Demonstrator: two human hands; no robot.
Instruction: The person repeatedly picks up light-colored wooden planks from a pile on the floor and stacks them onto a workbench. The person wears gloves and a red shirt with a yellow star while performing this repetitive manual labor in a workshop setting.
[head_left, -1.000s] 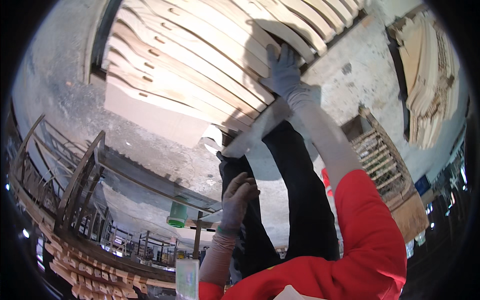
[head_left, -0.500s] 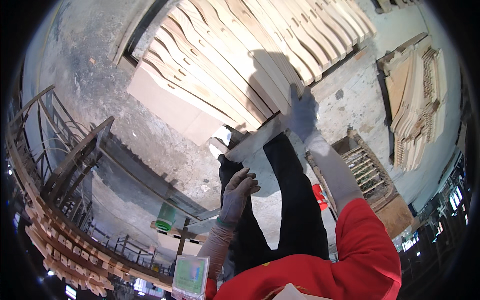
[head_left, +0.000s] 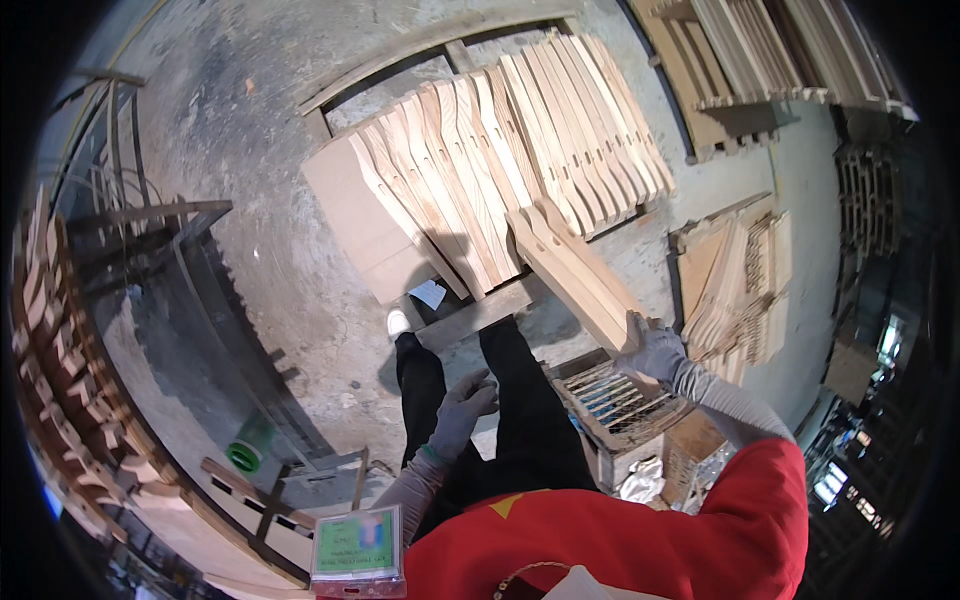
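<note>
My right hand (head_left: pixel 650 352), in a grey glove, is closed on the near end of a few pale, curved wooden slats (head_left: pixel 575 275) with slots near their far end. They are tilted out over the near edge of a row of similar slats (head_left: pixel 450 150), and their far end overlaps that row. My left hand (head_left: pixel 466 408), also gloved, hovers in front of my legs with loosely bent fingers and nothing in it.
The row lies on a board (head_left: pixel 345 235) with a timber frame (head_left: pixel 440 40) behind it. More cut slats (head_left: pixel 745 280) are stacked at right. By my right leg stands a slatted crate (head_left: pixel 620 405). A metal rack (head_left: pixel 150 215) and a green container (head_left: pixel 250 445) are at left.
My right hand has drawn the slats out of the row, toward me and to the right. My left hand stays low before my legs. The view has turned and shows more of the right side.
</note>
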